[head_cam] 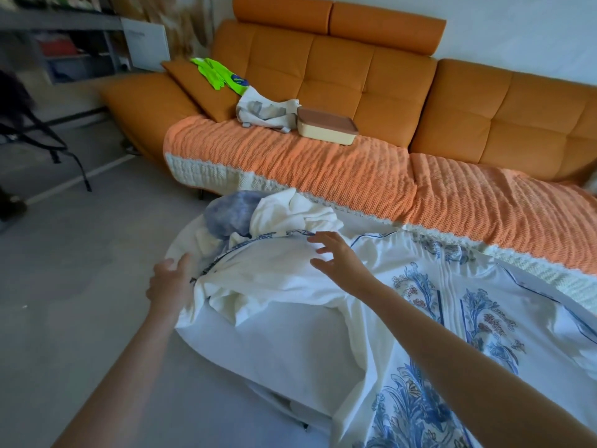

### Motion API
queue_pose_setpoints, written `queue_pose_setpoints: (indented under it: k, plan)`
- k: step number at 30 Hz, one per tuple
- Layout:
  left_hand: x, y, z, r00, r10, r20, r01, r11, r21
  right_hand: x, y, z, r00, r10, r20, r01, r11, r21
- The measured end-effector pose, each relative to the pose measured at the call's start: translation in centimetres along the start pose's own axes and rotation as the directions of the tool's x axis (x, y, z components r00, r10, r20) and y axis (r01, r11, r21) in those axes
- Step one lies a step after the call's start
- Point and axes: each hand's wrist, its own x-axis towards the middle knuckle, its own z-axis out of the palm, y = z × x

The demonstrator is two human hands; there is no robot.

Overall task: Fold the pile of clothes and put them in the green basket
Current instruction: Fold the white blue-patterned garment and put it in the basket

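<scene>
Floral cloth (pixel 484 318) past the right and bottom edges.

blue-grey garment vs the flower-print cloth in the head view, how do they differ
Colour: the blue-grey garment is a mottled blue-grey with no print, while the flower-print cloth is white with blue flowers and blue piping.
Pose: the blue-grey garment is bunched into a lump at the far end of the pile, while the flower-print cloth is spread wide and shows far more of itself.
Shared: both lie unfolded by the sofa.
</scene>
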Motion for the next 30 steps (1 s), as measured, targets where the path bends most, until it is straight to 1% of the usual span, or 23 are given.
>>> queue_pose_setpoints:
  k: [2,4,6,8,10,12,15,17,19,21,23,25,26,27,28,29,30]
  plan:
    - [-0.4,-1.3,0.2,1.000,0.007,0.025,-0.007,1.000,0.015,-0.1,-0.2,0.1,1.000,-0.004,0.025,0.005,1.000,-0.021]
    - [-0.5,-2.4,0.3,1.000,0.014,0.022,-0.013,0.998,-0.053,0.0,-0.8,0.5,0.999,-0.017,0.040,0.020,0.997,-0.079]
    - [-0.2,-3.4,0.2,0.998,0.022,0.057,-0.014,0.990,-0.140,0.2,-1.4,1.1,0.999,-0.035,0.025,0.038,0.989,-0.146]
    - [0.0,-4.1,-0.3,0.995,0.039,0.086,-0.024,0.985,-0.173,0.5,-2.2,1.7,0.998,-0.066,0.005,0.066,0.979,-0.192]
    - [0.4,-4.9,-0.7,0.996,0.058,0.074,-0.044,0.983,-0.178,0.9,-3.2,2.5,0.994,-0.109,-0.001,0.107,0.971,-0.215]
    - [0.7,-5.4,-1.0,0.997,0.073,0.019,-0.068,0.978,-0.196,1.5,-4.6,3.5,0.989,-0.150,0.001,0.145,0.959,-0.242]
    - [0.9,-5.2,-1.9,0.989,0.056,-0.135,-0.088,0.966,-0.243,2.8,-6.5,5.2,0.983,-0.183,0.015,0.178,0.928,-0.327]
    - [1.2,-4.5,-2.9,0.969,0.038,-0.244,-0.107,0.955,-0.278,3.9,-7.5,6.2,0.988,-0.148,0.032,0.149,0.907,-0.393]
    - [2.1,-3.9,-3.7,0.945,0.030,-0.325,-0.132,0.946,-0.296,5.0,-8.0,6.9,0.996,-0.092,0.019,0.091,0.901,-0.425]
    - [3.3,-3.4,-4.3,0.932,0.022,-0.362,-0.156,0.925,-0.346,6.0,-8.3,7.3,0.998,-0.064,-0.020,0.050,0.910,-0.412]
    - [4.4,-2.9,-4.5,0.924,0.045,-0.381,-0.193,0.913,-0.361,6.7,-8.3,7.3,0.993,-0.071,-0.095,0.031,0.927,-0.374]
    - [5.7,-2.6,-4.2,0.927,0.090,-0.365,-0.208,0.931,-0.299,6.7,-8.7,7.3,0.971,-0.138,-0.197,0.071,0.947,-0.312]
    - [6.3,-2.6,-3.9,0.938,0.108,-0.329,-0.196,0.948,-0.250,6.5,-8.9,7.3,0.957,-0.198,-0.213,0.134,0.950,-0.282]
    - [6.8,-2.6,-3.3,0.942,0.140,-0.304,-0.194,0.968,-0.157,5.9,-9.2,7.4,0.946,-0.259,-0.195,0.204,0.943,-0.264]
    - [6.9,-2.6,-2.8,0.937,0.188,-0.295,-0.204,0.979,-0.024,5.1,-9.4,7.8,0.933,-0.321,-0.161,0.273,0.926,-0.262]
    - [7.1,-2.7,-2.2,0.918,0.261,-0.300,-0.237,0.965,0.114,4.2,-9.4,8.2,0.919,-0.377,-0.112,0.336,0.902,-0.272]
    - [6.8,-2.7,-1.6,0.890,0.348,-0.295,-0.291,0.931,0.218,3.4,-9.1,8.6,0.911,-0.410,-0.053,0.380,0.881,-0.283]
